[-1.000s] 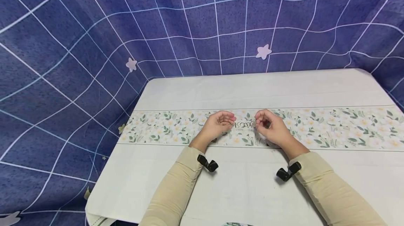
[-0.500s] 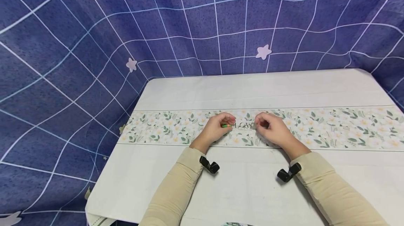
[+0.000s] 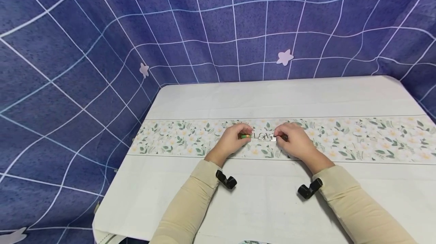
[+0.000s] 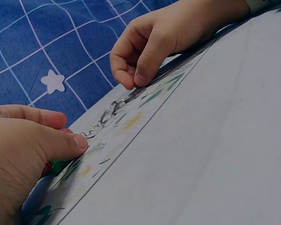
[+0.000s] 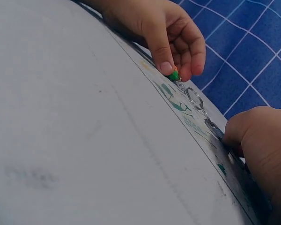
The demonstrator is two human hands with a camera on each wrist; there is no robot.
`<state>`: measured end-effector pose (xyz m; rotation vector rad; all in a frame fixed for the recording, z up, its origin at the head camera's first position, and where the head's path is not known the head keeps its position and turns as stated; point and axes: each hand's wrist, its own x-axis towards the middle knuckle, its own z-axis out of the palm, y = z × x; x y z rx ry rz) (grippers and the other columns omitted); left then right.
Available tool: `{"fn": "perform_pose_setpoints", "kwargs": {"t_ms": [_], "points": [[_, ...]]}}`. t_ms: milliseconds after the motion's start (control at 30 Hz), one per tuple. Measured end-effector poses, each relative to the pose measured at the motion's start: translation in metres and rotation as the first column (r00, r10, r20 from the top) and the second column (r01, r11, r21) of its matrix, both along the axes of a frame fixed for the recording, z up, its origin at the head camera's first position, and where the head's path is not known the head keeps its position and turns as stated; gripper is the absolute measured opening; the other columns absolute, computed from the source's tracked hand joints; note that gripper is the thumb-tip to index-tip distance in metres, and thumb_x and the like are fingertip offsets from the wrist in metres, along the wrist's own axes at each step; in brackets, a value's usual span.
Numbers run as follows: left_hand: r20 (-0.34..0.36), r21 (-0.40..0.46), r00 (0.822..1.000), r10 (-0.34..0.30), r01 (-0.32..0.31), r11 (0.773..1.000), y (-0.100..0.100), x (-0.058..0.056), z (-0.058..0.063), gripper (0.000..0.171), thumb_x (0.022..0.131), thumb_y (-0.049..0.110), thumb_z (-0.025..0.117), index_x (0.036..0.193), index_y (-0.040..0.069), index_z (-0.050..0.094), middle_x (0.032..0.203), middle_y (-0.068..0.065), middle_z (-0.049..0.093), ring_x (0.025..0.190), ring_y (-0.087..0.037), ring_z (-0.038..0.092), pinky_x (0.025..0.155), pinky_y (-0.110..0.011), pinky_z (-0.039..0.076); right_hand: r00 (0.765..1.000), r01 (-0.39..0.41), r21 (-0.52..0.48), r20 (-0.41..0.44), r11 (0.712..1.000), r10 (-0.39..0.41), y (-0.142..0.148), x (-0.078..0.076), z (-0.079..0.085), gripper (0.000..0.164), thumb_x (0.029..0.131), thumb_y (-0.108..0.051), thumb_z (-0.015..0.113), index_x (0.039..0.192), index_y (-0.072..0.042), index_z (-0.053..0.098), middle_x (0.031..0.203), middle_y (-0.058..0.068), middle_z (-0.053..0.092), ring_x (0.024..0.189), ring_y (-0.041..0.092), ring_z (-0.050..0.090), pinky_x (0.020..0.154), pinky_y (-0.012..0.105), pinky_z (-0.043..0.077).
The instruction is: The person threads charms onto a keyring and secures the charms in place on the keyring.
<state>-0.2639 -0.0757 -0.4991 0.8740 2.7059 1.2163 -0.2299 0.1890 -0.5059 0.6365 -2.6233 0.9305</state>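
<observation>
My left hand (image 3: 233, 138) pinches a small green and orange charm (image 3: 245, 136) between thumb and fingers. From it a short silver chain with a split ring (image 5: 195, 98) runs across to the right, low over the floral strip of the tablecloth. At the other end, my right hand (image 3: 295, 141) pinches a small flat piece (image 3: 273, 138), whitish with a dark part, which the fingers mostly hide; I cannot tell its kind. In the left wrist view the linked metal (image 4: 113, 108) stretches between both hands' fingertips.
The white tablecloth (image 3: 259, 194) has a printed floral band (image 3: 368, 138) across its middle. A blue curtain (image 3: 211, 24) with white grid lines and pale stars hangs behind and to the left. Black wrist cameras (image 3: 226, 180) sit on both cuffs.
The green charm has come into view in my left fingers. A whitish piece now shows at my right fingertips, and the chain between the hands has shifted its shape. Both arms stay nearly in place.
</observation>
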Motion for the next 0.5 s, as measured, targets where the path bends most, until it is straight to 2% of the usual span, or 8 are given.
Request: {"fn": "perform_pose_setpoints", "kwargs": {"t_ms": [133, 300, 400, 500], "points": [[0.020, 0.018, 1.000, -0.004, 0.004, 1.000, 0.001, -0.003, -0.001, 0.029, 0.093, 0.007, 0.074, 0.121, 0.010, 0.066, 0.112, -0.002, 0.070, 0.102, -0.015, 0.065, 0.087, -0.026, 0.053, 1.000, 0.009, -0.007, 0.005, 1.000, -0.009, 0.002, 0.000, 0.000, 0.010, 0.088, -0.005, 0.064, 0.093, -0.012, 0.068, 0.090, 0.001, 0.065, 0.084, 0.024, 0.052, 0.077, 0.043, 0.043], [0.093, 0.135, 0.996, 0.005, -0.017, 0.991, -0.005, -0.004, 0.001, 0.033, 0.094, 0.011, 0.074, 0.125, 0.008, 0.064, 0.118, -0.005, 0.068, 0.110, -0.020, 0.063, 0.098, -0.033, 0.050, 0.997, 0.011, -0.078, 0.077, 0.997, -0.005, 0.007, -0.002, 0.004, 0.012, 0.092, -0.004, 0.064, 0.103, -0.005, 0.069, 0.097, 0.008, 0.069, 0.090, 0.027, 0.058, 0.082, 0.046, 0.049], [0.096, 0.181, 0.994, 0.057, -0.073, 0.981, -0.015, -0.008, 0.008, 0.034, 0.096, 0.016, 0.071, 0.128, 0.008, 0.063, 0.124, -0.006, 0.066, 0.117, -0.024, 0.061, 0.104, -0.038, 0.048, 0.993, 0.022, -0.099, 0.118, 0.995, -0.010, 0.021, -0.005, 0.015, 0.018, 0.093, -0.003, 0.065, 0.111, 0.000, 0.066, 0.104, 0.015, 0.069, 0.097, 0.033, 0.063, 0.089, 0.054, 0.051], [0.052, 0.136, 0.991, 0.125, -0.131, 0.982, -0.028, -0.014, 0.022, 0.037, 0.098, 0.022, 0.068, 0.132, 0.011, 0.061, 0.132, -0.006, 0.062, 0.123, -0.027, 0.058, 0.106, -0.043, 0.046, 0.992, 0.038, -0.057, 0.125, 0.998, -0.031, 0.045, -0.010, 0.036, 0.024, 0.095, -0.005, 0.064, 0.117, 0.002, 0.063, 0.110, 0.020, 0.068, 0.103, 0.039, 0.062, 0.092, 0.060, 0.049]]}}
